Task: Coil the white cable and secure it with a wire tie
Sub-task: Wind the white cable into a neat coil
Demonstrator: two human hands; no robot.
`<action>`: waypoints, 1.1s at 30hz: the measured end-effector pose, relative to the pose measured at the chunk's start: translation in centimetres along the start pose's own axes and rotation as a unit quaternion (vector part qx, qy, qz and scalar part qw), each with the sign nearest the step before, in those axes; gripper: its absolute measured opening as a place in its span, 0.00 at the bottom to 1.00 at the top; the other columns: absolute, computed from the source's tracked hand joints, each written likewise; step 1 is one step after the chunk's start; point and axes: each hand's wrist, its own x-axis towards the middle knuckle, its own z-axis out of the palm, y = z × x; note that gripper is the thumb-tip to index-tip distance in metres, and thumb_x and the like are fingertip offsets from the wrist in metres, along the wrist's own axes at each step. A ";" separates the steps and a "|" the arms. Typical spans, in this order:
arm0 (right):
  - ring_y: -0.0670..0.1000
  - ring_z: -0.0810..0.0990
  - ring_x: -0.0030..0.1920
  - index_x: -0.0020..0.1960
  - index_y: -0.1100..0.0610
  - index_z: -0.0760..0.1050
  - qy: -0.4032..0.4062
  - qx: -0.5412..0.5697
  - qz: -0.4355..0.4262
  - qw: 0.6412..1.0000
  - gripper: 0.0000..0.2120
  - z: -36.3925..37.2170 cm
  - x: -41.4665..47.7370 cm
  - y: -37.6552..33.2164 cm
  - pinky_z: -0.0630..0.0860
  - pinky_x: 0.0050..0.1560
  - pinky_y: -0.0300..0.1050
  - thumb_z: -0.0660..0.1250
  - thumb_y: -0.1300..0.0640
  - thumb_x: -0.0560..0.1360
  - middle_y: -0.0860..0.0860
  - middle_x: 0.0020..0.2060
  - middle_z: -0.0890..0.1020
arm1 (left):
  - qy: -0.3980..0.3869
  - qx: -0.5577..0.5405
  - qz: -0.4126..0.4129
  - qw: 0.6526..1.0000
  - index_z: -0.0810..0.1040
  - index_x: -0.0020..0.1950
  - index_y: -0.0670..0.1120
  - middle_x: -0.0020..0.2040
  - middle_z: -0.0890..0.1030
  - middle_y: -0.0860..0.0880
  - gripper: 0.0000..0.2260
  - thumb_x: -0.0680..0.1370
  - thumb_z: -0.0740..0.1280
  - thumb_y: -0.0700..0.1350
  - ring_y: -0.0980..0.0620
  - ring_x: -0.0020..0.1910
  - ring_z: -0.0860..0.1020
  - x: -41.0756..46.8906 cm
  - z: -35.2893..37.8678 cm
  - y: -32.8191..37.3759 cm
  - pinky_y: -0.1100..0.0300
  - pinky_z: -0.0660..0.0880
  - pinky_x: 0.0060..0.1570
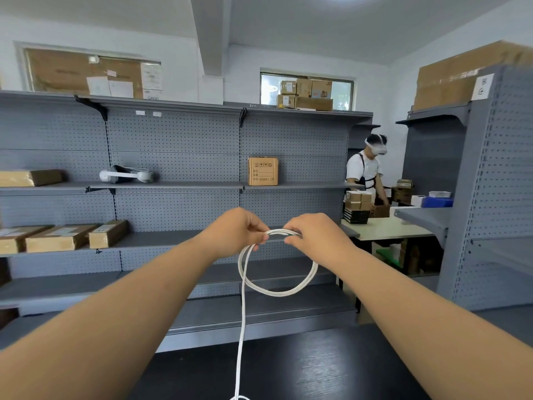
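Observation:
The white cable (277, 291) hangs in front of me as a round coil of a few loops. My left hand (236, 228) pinches the top of the coil at its left side. My right hand (314, 235) pinches the same top stretch just to the right, a short gap from the left hand. One loose strand of the cable runs straight down from the left hand to the bottom edge of the view, where it curls on the black table (288, 368). No wire tie shows anywhere.
Grey pegboard shelving (173, 186) stands right behind the black table, holding cardboard boxes (262, 171) and a white headset (125, 175). Another shelf unit (490, 183) stands at the right. A person (366, 171) works at a table (383, 229) in the back right.

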 end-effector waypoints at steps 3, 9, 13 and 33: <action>0.55 0.78 0.48 0.52 0.55 0.79 0.004 -0.048 -0.006 0.999 0.10 0.0 0.2 -0.2 0.71 0.43 0.47 0.59 0.54 0.79 0.54 0.46 0.81 | 0.002 0.002 -0.002 1.000 0.80 0.39 0.51 0.33 0.80 0.52 0.06 0.76 0.67 0.43 0.50 0.37 0.76 0.0 0.4 -0.4 0.53 0.76 0.46; 0.54 0.75 0.43 0.46 0.54 0.77 -0.031 -0.068 -0.016 0.997 0.09 -0.4 0.0 -0.3 0.68 0.41 0.46 0.59 0.55 0.79 0.52 0.39 0.77 | 0.002 0.081 0.012 0.997 0.78 0.49 0.47 0.42 0.80 0.51 0.05 0.75 0.66 0.41 0.52 0.44 0.78 -0.2 1.6 -0.7 0.56 0.76 0.48; 0.55 0.77 0.42 0.39 0.51 0.71 -0.046 -0.074 -0.006 0.996 0.10 -0.4 0.2 0.1 0.67 0.38 0.46 0.59 0.56 0.79 0.52 0.37 0.77 | -0.006 0.113 -0.002 0.994 0.74 0.53 0.46 0.46 0.81 0.48 0.09 0.74 0.63 0.38 0.49 0.46 0.77 -0.5 2.5 -1.2 0.55 0.76 0.48; 0.57 0.79 0.45 0.47 0.61 0.82 0.007 0.061 0.089 0.994 0.10 -1.1 0.2 2.5 0.72 0.43 0.46 0.64 0.57 0.76 0.59 0.42 0.83 | 0.024 -0.372 -0.106 0.922 0.79 0.44 0.44 0.39 0.84 0.49 0.10 0.80 0.61 0.46 0.54 0.37 0.80 -0.6 4.6 -3.3 0.60 0.80 0.46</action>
